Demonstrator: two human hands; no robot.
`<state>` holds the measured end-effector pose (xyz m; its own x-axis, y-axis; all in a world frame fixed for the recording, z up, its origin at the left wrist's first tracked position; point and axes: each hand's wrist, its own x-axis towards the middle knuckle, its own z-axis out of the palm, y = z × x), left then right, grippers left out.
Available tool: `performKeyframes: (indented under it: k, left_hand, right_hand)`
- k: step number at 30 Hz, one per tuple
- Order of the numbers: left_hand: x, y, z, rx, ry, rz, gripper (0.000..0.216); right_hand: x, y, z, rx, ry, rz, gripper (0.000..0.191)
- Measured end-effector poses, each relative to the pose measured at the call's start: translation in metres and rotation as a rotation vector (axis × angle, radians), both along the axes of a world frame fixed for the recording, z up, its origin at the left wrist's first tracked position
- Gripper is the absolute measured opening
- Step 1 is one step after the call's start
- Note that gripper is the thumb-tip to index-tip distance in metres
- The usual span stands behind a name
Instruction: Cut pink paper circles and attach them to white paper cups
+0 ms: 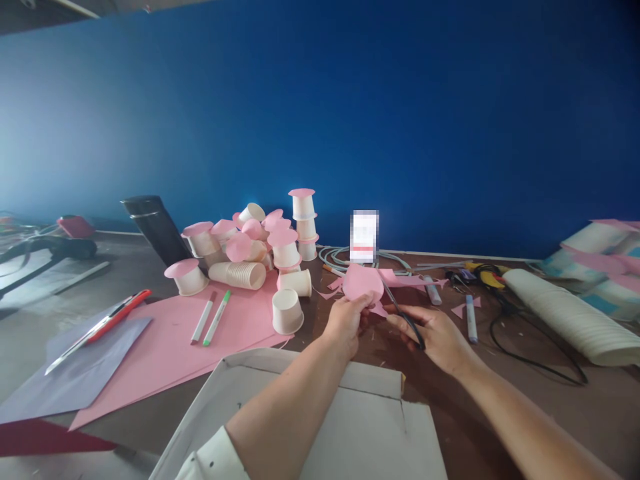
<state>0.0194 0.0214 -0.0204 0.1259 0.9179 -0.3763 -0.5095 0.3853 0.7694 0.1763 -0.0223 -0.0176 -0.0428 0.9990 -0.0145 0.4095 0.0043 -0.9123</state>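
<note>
Just right of the frame's centre, a rounded pink paper piece (361, 281) stands above the left hand (345, 325), its lower edge pinched between the thumb and fingers (356, 308), which are clenched on it. The right hand (437, 337), just beside it to the right, is closed around the black handles of scissors (400, 312), whose blades slant up-left to the paper's right edge. Both forearms reach in from the bottom of the frame over a white cardboard box (350, 427) and the brown table (550, 407).

paper cups (250, 248) heaped beside black flask (153, 227), markers (210, 319) on pink sheet (165, 347).
</note>
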Motion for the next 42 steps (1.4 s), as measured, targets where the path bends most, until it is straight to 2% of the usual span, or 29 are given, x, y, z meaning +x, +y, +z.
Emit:
performKeyframes:
  k: [42]
  left_hand:
    - [-0.005, 0.004, 0.001, 0.002, 0.031, 0.008, 0.022]
  right_hand:
    - [-0.001, -0.003, 0.011, -0.013, -0.043, -0.001, 0.045]
